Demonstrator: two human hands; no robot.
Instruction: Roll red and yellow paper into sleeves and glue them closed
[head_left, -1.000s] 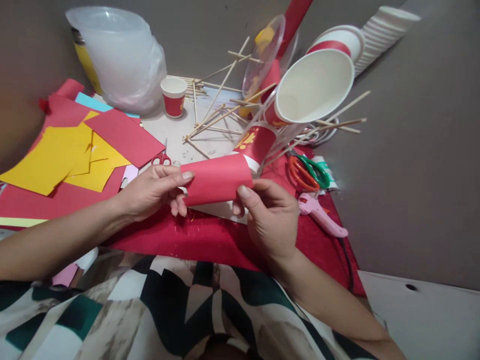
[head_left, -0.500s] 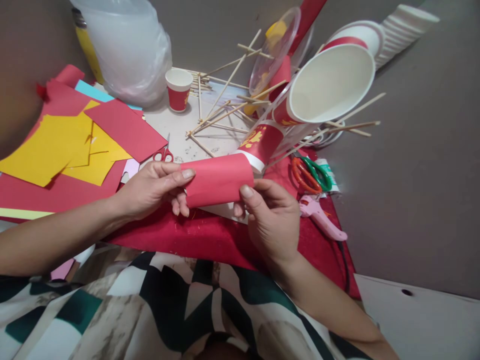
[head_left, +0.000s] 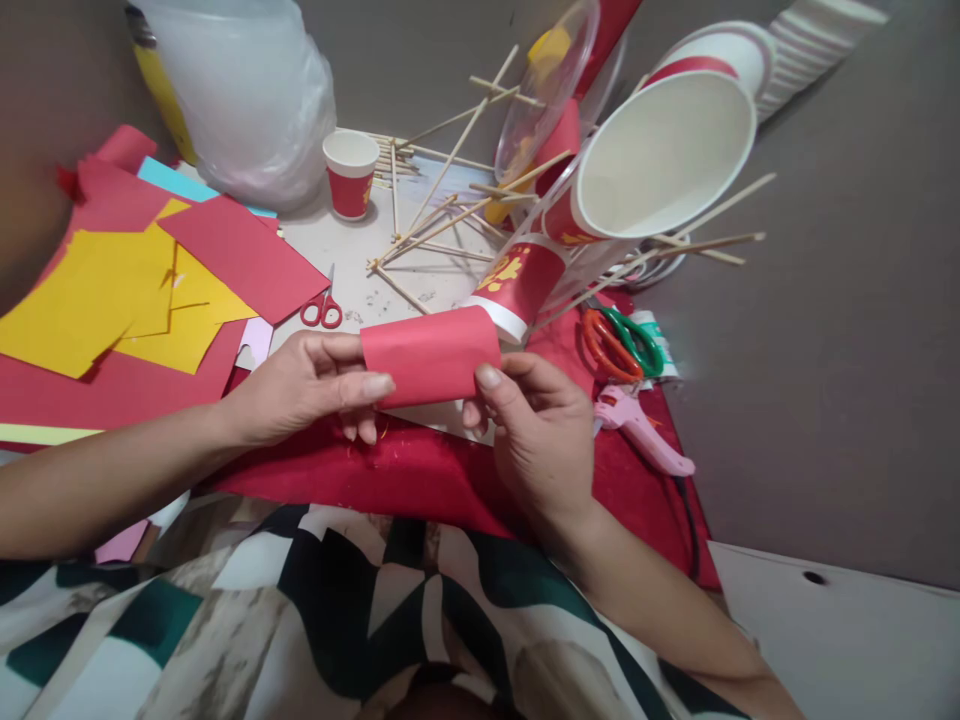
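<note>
A strip of red paper (head_left: 431,355), curved over at its top, is held level between my two hands above the table's front edge. My left hand (head_left: 319,385) grips its left end, with the thumb on the near face and the forefinger behind it. At the right end, the thumb and forefinger of my right hand (head_left: 540,425) pinch the lower corner. Just behind the paper stands a structure of red-and-white paper cups (head_left: 521,285), clear plastic and wooden sticks (head_left: 442,225). Small red-handled scissors (head_left: 322,310) lie beyond my left hand.
Red and yellow paper sheets (head_left: 97,290) pile up on the left, near a white plastic bag (head_left: 240,100). A small paper cup (head_left: 351,175) stands at the back. Scissors with orange and green handles (head_left: 615,345) and a pink glue gun (head_left: 645,430) lie at right.
My left thumb has slid down to the lower part of the red paper's left end. My right hand keeps its pinch, and the paper has shifted very slightly left.
</note>
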